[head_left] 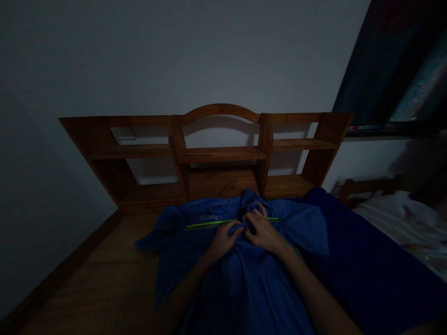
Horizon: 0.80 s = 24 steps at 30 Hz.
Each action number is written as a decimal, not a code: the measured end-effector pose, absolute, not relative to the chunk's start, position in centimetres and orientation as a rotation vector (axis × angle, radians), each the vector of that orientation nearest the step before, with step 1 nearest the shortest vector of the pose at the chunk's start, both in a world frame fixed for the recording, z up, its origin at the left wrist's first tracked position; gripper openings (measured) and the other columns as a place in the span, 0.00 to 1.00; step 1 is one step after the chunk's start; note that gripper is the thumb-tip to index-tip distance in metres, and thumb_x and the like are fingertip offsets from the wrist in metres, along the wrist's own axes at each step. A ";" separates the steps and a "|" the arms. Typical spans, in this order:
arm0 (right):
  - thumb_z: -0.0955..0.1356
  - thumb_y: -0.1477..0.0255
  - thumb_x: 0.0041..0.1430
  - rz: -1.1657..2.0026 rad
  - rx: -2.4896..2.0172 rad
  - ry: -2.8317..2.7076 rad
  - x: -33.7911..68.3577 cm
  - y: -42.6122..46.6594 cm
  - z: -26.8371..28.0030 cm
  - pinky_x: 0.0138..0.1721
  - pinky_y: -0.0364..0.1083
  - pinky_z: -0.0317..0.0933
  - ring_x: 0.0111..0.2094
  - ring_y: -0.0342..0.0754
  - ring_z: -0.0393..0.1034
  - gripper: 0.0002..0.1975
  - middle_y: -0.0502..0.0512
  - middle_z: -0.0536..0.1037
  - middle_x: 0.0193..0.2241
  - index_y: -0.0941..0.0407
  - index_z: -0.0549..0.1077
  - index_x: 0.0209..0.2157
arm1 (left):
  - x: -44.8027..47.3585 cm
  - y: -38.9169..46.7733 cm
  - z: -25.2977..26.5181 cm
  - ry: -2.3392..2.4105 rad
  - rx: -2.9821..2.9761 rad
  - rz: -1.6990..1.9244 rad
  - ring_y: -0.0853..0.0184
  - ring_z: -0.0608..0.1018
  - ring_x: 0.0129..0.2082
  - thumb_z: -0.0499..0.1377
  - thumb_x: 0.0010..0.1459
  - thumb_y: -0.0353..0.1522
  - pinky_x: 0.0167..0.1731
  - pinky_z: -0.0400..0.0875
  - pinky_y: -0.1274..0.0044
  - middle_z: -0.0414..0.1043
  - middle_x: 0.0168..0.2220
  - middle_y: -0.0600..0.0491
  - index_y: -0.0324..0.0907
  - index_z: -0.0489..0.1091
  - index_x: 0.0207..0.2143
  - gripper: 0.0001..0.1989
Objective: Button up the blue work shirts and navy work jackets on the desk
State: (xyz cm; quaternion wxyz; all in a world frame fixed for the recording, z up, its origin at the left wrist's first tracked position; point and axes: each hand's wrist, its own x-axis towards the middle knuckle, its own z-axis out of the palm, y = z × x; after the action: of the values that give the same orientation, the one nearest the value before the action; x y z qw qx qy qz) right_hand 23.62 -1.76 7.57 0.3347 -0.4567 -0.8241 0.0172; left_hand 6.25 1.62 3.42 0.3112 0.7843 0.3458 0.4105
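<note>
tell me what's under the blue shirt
A bare wooden board shows beyond the blue shirt at the picture's left, and dark blue fabric at the right; both appear to extend beneath its edges. What lies under its middle is covered.

Blue shirt (244, 270) (yellow-green stripes (206, 225))

Left hand (223, 242) and right hand (264, 231) pinching a blue shirt (190, 253)
Spread over a wooden surface (111, 274), it bears pale lettering (209, 217) and yellow-green stripes (204, 225); a wooden headboard (222, 154) in 3 sections stands behind, dark blue fabric (359, 260) at right.
</note>
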 end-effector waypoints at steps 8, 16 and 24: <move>0.66 0.69 0.54 0.722 -1.097 -1.893 25.0 0.1 5.8 0.45 0.47 0.59 0.40 0.47 0.68 0.08 0.51 0.74 0.35 0.56 0.72 0.36 | 5.3 2.4 3.5 0.857 1.881 1.036 0.64 0.73 0.42 0.58 0.54 0.41 0.45 0.65 0.76 0.73 0.39 0.53 0.42 0.70 0.39 0.14; 0.72 0.61 0.46 1.245 -0.989 -1.838 25.4 0.1 5.7 0.40 0.43 0.59 0.36 0.45 0.67 0.17 0.50 0.74 0.33 0.58 0.74 0.36 | 4.5 2.4 4.0 0.691 1.964 0.901 0.64 0.74 0.40 0.59 0.53 0.39 0.44 0.64 0.75 0.74 0.37 0.52 0.41 0.72 0.37 0.13; 0.72 0.61 0.46 1.595 -0.969 -1.776 26.2 -0.4 6.2 0.30 0.39 0.56 0.29 0.40 0.64 0.20 0.50 0.72 0.30 0.60 0.73 0.38 | 4.4 2.2 4.2 0.673 2.005 0.818 0.64 0.74 0.39 0.59 0.52 0.39 0.43 0.64 0.76 0.74 0.37 0.52 0.41 0.73 0.36 0.13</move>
State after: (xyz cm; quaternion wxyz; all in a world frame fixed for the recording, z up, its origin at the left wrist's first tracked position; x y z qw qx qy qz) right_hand 26.18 -0.43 6.24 0.2788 -0.3610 -0.6621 0.5946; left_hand 4.42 2.15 4.16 0.4232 0.8012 0.2689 0.3267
